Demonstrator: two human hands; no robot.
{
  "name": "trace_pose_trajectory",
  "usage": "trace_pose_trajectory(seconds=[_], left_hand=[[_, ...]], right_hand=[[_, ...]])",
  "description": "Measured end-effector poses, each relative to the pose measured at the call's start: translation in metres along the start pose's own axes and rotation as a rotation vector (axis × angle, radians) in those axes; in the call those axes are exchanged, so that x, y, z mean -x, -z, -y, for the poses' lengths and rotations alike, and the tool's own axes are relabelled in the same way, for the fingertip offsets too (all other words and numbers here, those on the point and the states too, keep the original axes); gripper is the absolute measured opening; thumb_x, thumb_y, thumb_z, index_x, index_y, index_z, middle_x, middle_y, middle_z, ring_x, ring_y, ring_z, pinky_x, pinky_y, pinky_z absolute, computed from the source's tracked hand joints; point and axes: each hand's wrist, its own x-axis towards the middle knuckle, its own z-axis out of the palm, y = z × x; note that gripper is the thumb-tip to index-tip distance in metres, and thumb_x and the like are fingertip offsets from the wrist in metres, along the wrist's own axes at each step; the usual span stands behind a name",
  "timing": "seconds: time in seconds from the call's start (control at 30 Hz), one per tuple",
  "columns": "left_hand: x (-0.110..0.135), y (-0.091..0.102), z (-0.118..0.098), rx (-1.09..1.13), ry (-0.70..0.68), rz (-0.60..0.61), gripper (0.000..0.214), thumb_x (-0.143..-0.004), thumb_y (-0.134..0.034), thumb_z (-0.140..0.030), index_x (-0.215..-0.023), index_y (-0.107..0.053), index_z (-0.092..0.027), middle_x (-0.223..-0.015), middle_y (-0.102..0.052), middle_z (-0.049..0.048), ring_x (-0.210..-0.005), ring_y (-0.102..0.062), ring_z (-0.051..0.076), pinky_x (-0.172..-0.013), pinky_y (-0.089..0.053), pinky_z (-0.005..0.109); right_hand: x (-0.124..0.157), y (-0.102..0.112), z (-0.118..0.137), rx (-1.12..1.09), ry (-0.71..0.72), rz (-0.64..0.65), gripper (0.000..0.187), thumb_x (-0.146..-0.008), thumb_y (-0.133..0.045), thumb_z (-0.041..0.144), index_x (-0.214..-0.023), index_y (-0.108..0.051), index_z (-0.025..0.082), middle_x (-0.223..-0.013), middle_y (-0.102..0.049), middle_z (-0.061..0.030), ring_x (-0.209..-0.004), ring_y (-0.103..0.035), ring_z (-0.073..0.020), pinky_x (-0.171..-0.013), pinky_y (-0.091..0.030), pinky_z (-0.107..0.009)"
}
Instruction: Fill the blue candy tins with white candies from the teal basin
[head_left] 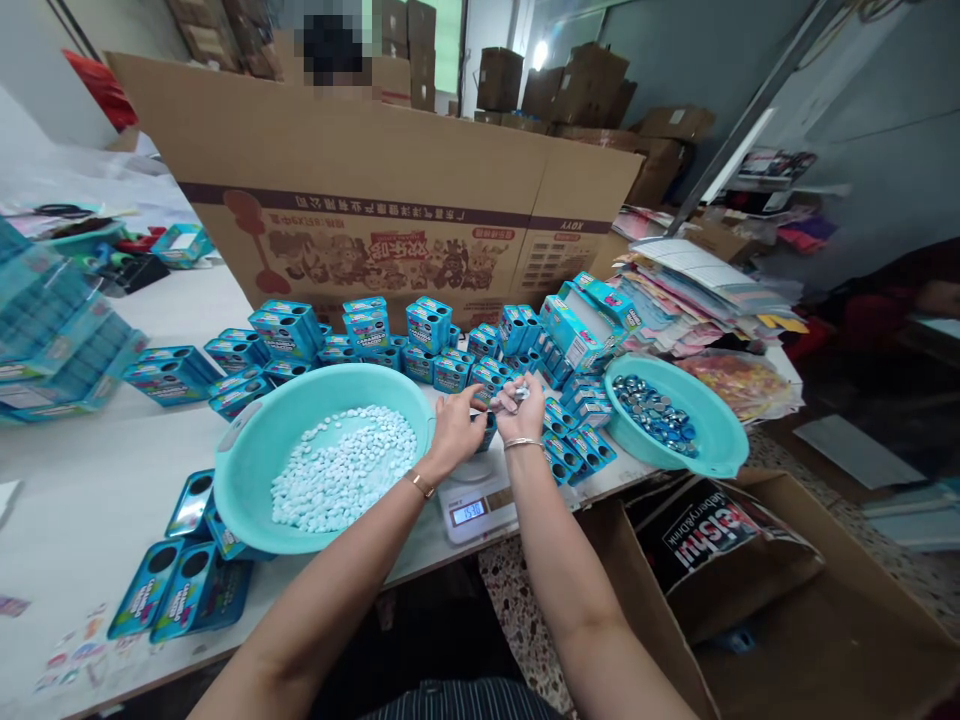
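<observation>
Left hand (pixel 454 428) holds a small blue box (pixel 488 433) over the white digital scale (pixel 480 497); right hand (pixel 516 408) pinches a silvery piece (pixel 521 393) (best kept steady).

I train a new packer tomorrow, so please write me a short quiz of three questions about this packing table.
1. True or false: the right hand pinches a small silvery piece.
2. Which device stands nearest the left hand? A stapler; B digital scale; C tape gun.
3. Fill in: the teal basin of white pellets stands on the person's ____ side.
Key: 1 true; 2 B; 3 left.
</observation>
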Motion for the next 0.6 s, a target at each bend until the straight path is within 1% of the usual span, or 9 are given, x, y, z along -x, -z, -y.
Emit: trace_pose_trajectory(seconds=[0.07,0.1,0.17,0.23,0.33,0.43,0.53,0.6], left_hand=[[0.001,0.007,0.005,-0.004,-0.017,-0.039,0.047,-0.080,-0.057,-0.009,-0.126,-0.058,-0.017,-0.099,-0.076,0.0058,-0.110,-0.064,0.027,-0.109,-0.037,0.052],[0.003,0.011,0.008,-0.004,-0.024,-0.058,0.046,-0.080,-0.057,-0.010,-0.126,-0.058,-0.017,-0.100,-0.076,0.0059,-0.108,-0.064,0.027,-0.107,-0.040,0.050],[0.006,0.019,0.014,-0.004,-0.031,-0.084,0.045,-0.081,-0.058,-0.012,-0.126,-0.058,-0.016,-0.100,-0.075,0.0059,-0.105,-0.065,0.026,-0.102,-0.044,0.046],[0.010,0.025,0.018,-0.023,-0.043,-0.089,0.044,-0.081,-0.058,-0.015,-0.125,-0.058,-0.016,-0.100,-0.075,0.0058,-0.103,-0.064,0.025,-0.101,-0.045,0.045],[0.016,0.033,0.019,-0.096,-0.086,-0.078,0.042,-0.083,-0.058,-0.018,-0.125,-0.057,-0.018,-0.103,-0.073,0.0061,-0.106,-0.062,0.026,-0.103,-0.042,0.046],[0.021,0.037,0.013,-0.216,-0.116,-0.044,0.042,-0.085,-0.059,-0.023,-0.126,-0.056,-0.019,-0.110,-0.071,0.0077,-0.111,-0.059,0.028,-0.107,-0.036,0.050],[0.023,0.037,0.004,-0.351,-0.123,0.014,0.050,-0.085,-0.063,-0.034,-0.132,-0.052,-0.019,-0.123,-0.064,0.0117,-0.121,-0.052,0.031,-0.112,-0.028,0.057],[0.023,0.035,-0.001,-0.416,-0.124,0.059,0.059,-0.084,-0.066,-0.039,-0.136,-0.048,-0.021,-0.132,-0.058,0.0133,-0.128,-0.045,0.033,-0.114,-0.022,0.062]], right_hand=[[-0.003,0.007,0.011,-0.064,-0.066,0.014,0.034,-0.091,-0.044,0.033,-0.061,-0.036,0.021,-0.043,-0.037,0.0112,-0.029,-0.021,-0.0031,-0.039,-0.032,-0.018],[-0.003,0.012,0.018,-0.098,-0.076,0.021,0.033,-0.091,-0.042,0.031,-0.061,-0.035,0.021,-0.043,-0.037,0.0111,-0.028,-0.020,-0.0032,-0.039,-0.030,-0.018],[-0.001,0.023,0.033,-0.167,-0.059,0.042,0.033,-0.092,-0.040,0.029,-0.060,-0.034,0.021,-0.044,-0.038,0.0106,-0.028,-0.020,-0.0034,-0.039,-0.030,-0.018],[0.005,0.034,0.046,-0.230,-0.025,0.076,0.033,-0.092,-0.039,0.029,-0.060,-0.035,0.021,-0.045,-0.040,0.0099,-0.028,-0.022,-0.0037,-0.040,-0.031,-0.019],[0.021,0.050,0.062,-0.279,0.024,0.116,0.033,-0.092,-0.040,0.029,-0.060,-0.038,0.020,-0.047,-0.043,0.0089,-0.029,-0.026,-0.0039,-0.041,-0.034,-0.020],[0.037,0.065,0.073,-0.278,0.063,0.129,0.031,-0.090,-0.045,0.027,-0.060,-0.039,0.020,-0.049,-0.044,0.0088,-0.030,-0.028,-0.0038,-0.042,-0.036,-0.021],[0.047,0.076,0.079,-0.254,0.098,0.137,0.029,-0.086,-0.050,0.026,-0.060,-0.040,0.020,-0.049,-0.045,0.0089,-0.031,-0.029,-0.0036,-0.043,-0.037,-0.021],[0.051,0.080,0.082,-0.235,0.115,0.138,0.028,-0.085,-0.052,0.025,-0.059,-0.040,0.020,-0.049,-0.045,0.0090,-0.031,-0.029,-0.0036,-0.043,-0.038,-0.021]])
